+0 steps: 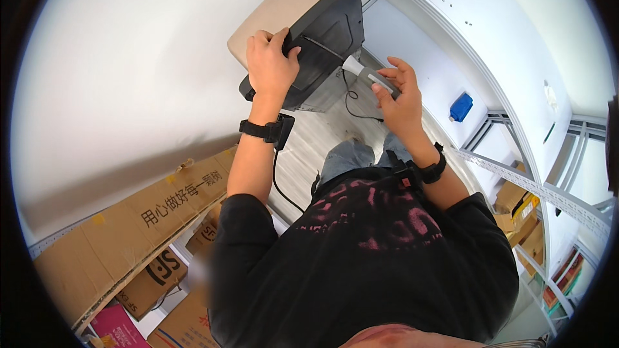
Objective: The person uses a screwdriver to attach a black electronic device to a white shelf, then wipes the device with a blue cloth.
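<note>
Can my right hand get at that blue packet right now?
Probably yes: nothing visible blocks the way from your right hand to the blue packet on the white shelf. But that hand holds a grey-and-white screwdriver, so grasping the packet would likely mean freeing the hand first.

Black Chinese characters ran along a long cardboard panel [106, 241] at lower left, above a brown carton [145, 291] bearing large black Latin letters. Red print marked a second carton [180, 325] and pale print a magenta box [116, 330], both too small to read, while faded pink lettering crossed the black T-shirt [361, 270].
</note>
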The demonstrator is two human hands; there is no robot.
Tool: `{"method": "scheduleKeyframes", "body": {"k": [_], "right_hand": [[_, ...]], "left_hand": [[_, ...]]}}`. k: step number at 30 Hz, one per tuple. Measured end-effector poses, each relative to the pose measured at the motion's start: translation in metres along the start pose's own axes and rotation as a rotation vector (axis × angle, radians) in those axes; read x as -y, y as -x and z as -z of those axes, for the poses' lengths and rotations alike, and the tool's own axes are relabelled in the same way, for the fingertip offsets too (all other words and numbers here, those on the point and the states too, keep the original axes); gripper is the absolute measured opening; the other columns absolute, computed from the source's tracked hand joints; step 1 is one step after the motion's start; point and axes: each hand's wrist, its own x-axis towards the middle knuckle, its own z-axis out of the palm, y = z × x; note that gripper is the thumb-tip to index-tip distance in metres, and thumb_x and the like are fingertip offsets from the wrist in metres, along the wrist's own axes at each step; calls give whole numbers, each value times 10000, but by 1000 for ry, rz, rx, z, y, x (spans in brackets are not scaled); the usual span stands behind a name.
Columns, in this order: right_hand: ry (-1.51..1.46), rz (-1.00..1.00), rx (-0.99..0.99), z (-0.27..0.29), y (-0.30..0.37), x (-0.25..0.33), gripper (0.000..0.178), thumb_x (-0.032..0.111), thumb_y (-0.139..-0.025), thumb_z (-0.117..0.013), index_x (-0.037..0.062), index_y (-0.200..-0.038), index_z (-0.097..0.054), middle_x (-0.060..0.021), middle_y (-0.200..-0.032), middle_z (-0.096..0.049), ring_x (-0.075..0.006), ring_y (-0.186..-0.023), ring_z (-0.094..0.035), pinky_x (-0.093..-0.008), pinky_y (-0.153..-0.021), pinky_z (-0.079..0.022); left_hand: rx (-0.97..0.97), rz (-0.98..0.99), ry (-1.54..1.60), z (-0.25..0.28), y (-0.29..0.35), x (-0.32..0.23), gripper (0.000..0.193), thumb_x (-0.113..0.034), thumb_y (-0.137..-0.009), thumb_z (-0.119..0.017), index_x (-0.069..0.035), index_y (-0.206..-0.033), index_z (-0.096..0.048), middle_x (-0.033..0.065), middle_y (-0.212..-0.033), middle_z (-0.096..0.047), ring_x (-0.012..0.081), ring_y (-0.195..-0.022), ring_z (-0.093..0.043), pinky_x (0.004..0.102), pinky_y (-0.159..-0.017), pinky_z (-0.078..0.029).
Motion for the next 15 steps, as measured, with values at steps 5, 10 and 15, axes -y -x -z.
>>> {"method": "scheduleKeyframes", "body": {"k": [5,10,15], "right_hand": [[-31,-80,20,-1,3,-9,500,8,-803,-665,18,-1231,-407,-83,-988,-562,-153,-741,-573,-275,-694,-488],[-264,-86,-32,-5,17,-11,545,18,-783,-692,25,-1244,-400,-88,-1057,-530,-120,-736,-557,-252,-624,-470],[-137,-255,-38,2,19,-4,555,61,-791,-699,30,-1257,-400,-81,-1039,-523,-130,-730,-553,-261,-650,-466]], "left_hand": [[-25,-22,25,-2,1,1,410,-123,-629,-810,-91,-1024,-703,74,-857,-523,270,-824,-504,367,-726,-456],[-35,-21,23,-4,3,1,408,-124,-628,-810,-96,-1021,-705,69,-860,-522,266,-821,-504,362,-720,-454],[-57,-37,11,-4,4,0,412,-131,-628,-809,-97,-1025,-706,63,-860,-519,260,-813,-500,360,-717,-451]]}}
